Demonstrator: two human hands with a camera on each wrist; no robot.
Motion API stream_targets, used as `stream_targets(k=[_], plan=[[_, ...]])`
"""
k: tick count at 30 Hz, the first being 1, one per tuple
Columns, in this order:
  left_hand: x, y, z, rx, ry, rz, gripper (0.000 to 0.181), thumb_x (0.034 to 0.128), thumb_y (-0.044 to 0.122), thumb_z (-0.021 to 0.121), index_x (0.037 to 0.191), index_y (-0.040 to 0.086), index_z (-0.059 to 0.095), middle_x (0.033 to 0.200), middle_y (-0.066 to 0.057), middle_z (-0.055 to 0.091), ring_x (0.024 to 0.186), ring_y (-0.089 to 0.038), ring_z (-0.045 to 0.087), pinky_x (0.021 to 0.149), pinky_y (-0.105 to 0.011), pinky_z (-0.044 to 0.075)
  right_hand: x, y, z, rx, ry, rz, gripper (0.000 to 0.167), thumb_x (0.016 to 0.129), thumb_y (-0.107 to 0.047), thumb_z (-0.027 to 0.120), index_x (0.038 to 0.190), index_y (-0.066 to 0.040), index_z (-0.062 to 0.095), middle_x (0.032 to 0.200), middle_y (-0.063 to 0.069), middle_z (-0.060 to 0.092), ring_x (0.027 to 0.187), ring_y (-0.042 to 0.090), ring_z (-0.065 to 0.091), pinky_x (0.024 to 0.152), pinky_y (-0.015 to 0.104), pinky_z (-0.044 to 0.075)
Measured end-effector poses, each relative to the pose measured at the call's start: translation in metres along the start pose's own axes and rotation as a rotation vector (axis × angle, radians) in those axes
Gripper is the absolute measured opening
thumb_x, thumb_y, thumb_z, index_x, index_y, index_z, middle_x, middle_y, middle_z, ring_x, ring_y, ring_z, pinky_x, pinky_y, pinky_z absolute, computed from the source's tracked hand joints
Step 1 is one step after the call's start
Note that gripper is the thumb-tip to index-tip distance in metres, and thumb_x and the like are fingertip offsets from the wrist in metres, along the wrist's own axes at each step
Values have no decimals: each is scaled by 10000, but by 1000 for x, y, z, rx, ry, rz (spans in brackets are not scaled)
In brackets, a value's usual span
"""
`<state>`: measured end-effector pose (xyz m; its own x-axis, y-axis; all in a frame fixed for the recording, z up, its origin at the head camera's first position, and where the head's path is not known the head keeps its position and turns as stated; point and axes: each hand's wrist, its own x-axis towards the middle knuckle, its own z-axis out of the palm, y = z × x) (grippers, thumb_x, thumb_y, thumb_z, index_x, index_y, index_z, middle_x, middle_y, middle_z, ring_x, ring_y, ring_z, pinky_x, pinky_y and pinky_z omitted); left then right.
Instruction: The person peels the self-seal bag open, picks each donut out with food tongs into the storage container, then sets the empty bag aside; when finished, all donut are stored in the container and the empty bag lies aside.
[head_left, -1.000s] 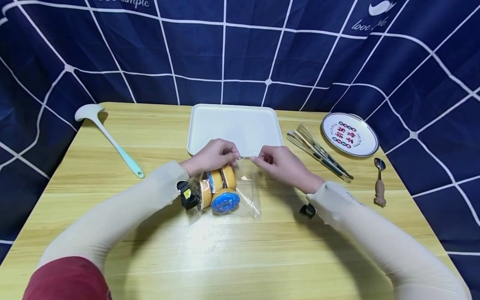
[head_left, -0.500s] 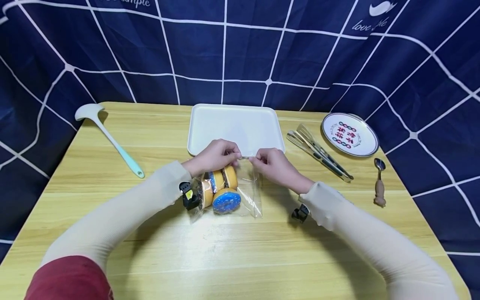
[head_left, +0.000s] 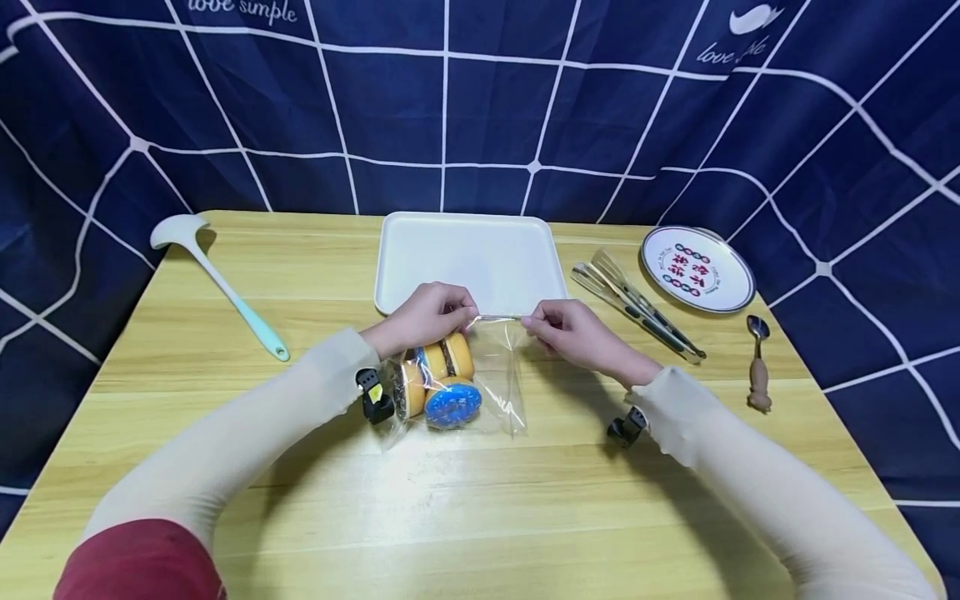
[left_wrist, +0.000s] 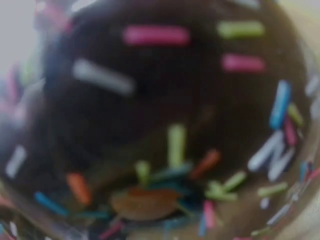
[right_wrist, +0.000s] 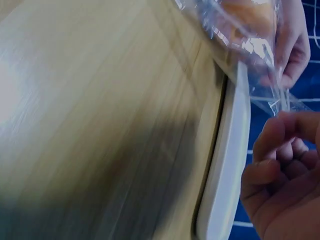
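A clear plastic zip bag (head_left: 498,375) with several toy donuts inside stands in front of the white tray. One donut (head_left: 453,405) has blue icing with sprinkles; a dark-iced donut (left_wrist: 150,90) with coloured sprinkles fills the left wrist view. My left hand (head_left: 431,315) pinches the bag's top edge above the donuts. At the right end of that edge, my right hand (head_left: 573,332) pinches the plastic between thumb and forefinger. In the right wrist view, a strip of clear plastic runs between my right hand (right_wrist: 287,165) and left hand (right_wrist: 295,50).
Behind the bag lies a white tray (head_left: 468,258). Metal tongs (head_left: 637,304), a printed plate (head_left: 699,268) and a spoon with a brown handle (head_left: 759,367) lie to the right. A ladle (head_left: 228,287) with a mint handle lies at the left of the wooden table (head_left: 480,517).
My right hand first shifted slightly left, then slid right along the bag's top edge, so the gap between my hands is wider. My left hand stays at nearly the same spot.
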<state>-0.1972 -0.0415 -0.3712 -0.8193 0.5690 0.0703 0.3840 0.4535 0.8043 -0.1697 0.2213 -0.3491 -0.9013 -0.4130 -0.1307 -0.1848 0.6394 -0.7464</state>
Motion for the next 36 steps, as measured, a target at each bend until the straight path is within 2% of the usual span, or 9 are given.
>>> stream_targets(k=[6,12,17,20,26,31,36], plan=[[-1,1,0,-14,-11,14,203,1052,102,582,1028,-29,735,890,-161,774,763,-135,692,944,-398,581,-2,7,-5,30,-43,-15,321,1082,-186,583,868,53,590,666,51,555,569,86,462,515,230,390],[0,0,0,-1,2,16,203,1054,114,586,1017,-11,741,848,-135,766,731,-124,671,925,-392,573,-6,5,-2,56,-4,-17,351,1096,-217,555,902,63,645,674,46,554,588,120,485,546,235,414],[0,-2,0,4,16,9,196,1055,120,588,998,20,747,815,-86,754,722,-112,667,912,-384,578,-10,1,9,54,9,11,343,1061,-244,617,855,29,641,625,-21,512,556,93,449,516,231,387],[0,-2,-1,7,17,11,194,1053,121,589,997,21,745,816,-86,754,723,-113,671,909,-384,584,-12,-1,16,72,-16,33,318,1037,-227,651,827,11,623,605,-41,506,546,78,447,510,226,387],[0,-1,0,8,13,18,198,1054,120,587,1013,2,741,823,-100,753,721,-119,671,904,-383,584,-15,-5,22,121,-51,46,267,1034,-164,646,863,40,623,646,62,566,569,146,527,555,222,443],[-1,-2,0,4,4,23,210,1058,120,581,1024,-14,739,851,-123,766,733,-112,681,896,-361,581,-17,-1,17,112,-85,37,257,1045,-161,632,901,52,634,675,63,586,593,142,536,561,223,448],[-2,-5,0,-11,3,25,215,1059,114,575,1034,-29,734,848,-111,771,733,-107,689,826,-296,553,-21,5,7,119,-128,53,250,1056,-168,617,947,55,645,686,25,575,579,87,484,523,211,403]])
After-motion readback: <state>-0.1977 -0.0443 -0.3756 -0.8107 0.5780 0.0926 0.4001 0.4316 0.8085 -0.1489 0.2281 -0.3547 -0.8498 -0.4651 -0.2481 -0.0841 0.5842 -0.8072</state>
